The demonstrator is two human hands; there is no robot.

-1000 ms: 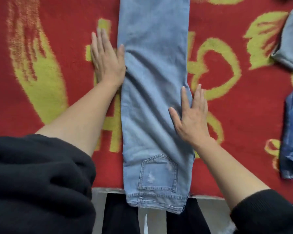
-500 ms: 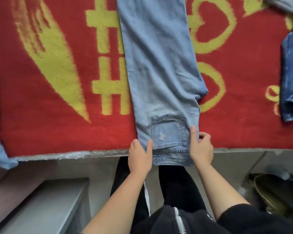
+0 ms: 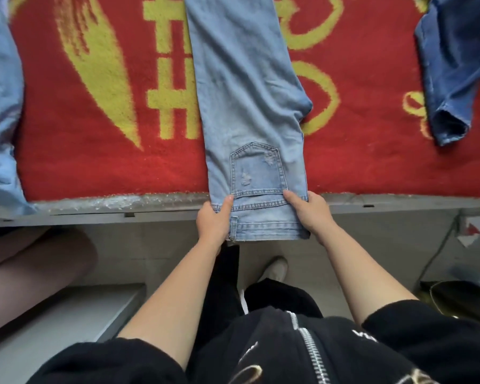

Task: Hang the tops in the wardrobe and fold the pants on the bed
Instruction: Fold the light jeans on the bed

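A: Light blue denim, that is what both hands hold. The jeans (image 3: 247, 101) lie folded lengthwise into one long strip on the bed (image 3: 100, 173), running from its near edge straight toward the far side, over a red blanket with yellow patterns.

B: And the waistband?

A: It hangs just past the near edge of the bed, roughly at the middle of that edge. A back pocket (image 3: 257, 170) with small frayed patches faces up, just above the waistband.

B: How do the fingers stand?

A: The left hand (image 3: 214, 220) pinches the left side of the waistband, thumb on top of the cloth and the other fingers curled beneath it. The right hand (image 3: 311, 214) grips the right side the same way, thumb pointing in toward the pocket. Both are closed on the denim.

B: Anything else on the bed?

A: A darker blue garment (image 3: 455, 67) lies crumpled near the right edge, well apart from the jeans. A pale blue garment (image 3: 0, 106) drapes over the near left corner and hangs down past the edge.

B: And the person?

A: Black sleeves pushed up to the elbows, a black zipped top, dark trousers, and a pale shoe (image 3: 272, 268) on the floor below the bed's near edge.
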